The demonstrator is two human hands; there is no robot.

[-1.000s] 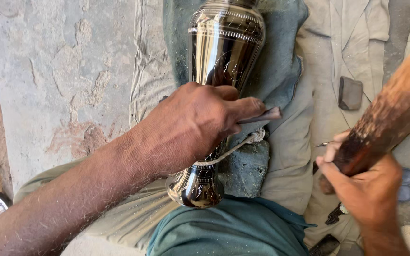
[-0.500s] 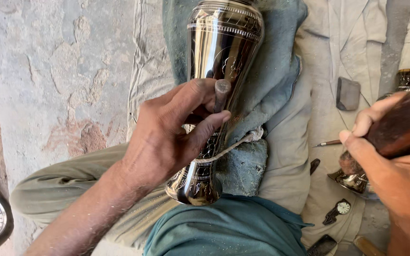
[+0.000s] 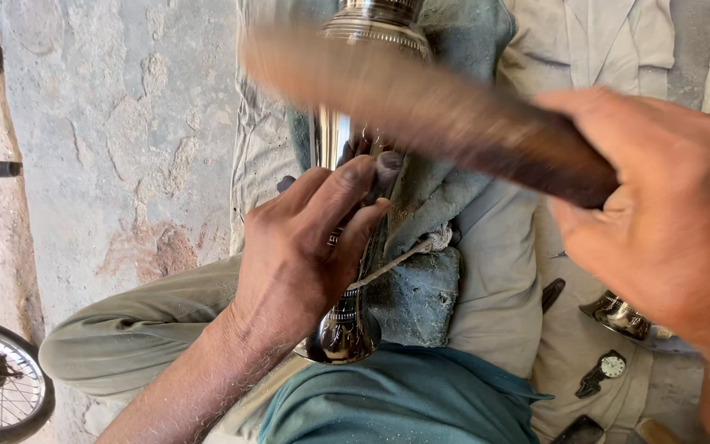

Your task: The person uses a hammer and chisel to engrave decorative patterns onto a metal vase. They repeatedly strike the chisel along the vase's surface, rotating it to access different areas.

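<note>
Vase [image 3: 347, 329] under left hand [image 3: 301, 247]; right hand [image 3: 659, 214] grips mallet [image 3: 421, 107] (blurred).

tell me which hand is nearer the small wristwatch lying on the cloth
The right hand. It hangs just above the wristwatch, holding a blurred wooden handle. The left hand sits farther off to the other side, resting on the shiny metal vase.

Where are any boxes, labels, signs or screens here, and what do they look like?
No boxes, labels or signs show.
Watch: lower right on the pale cloth, a small round white dial with a dark strap.
Dark flat thing: bottom edge, right of middle; it may be a phone, but too little shows to tell.
</note>
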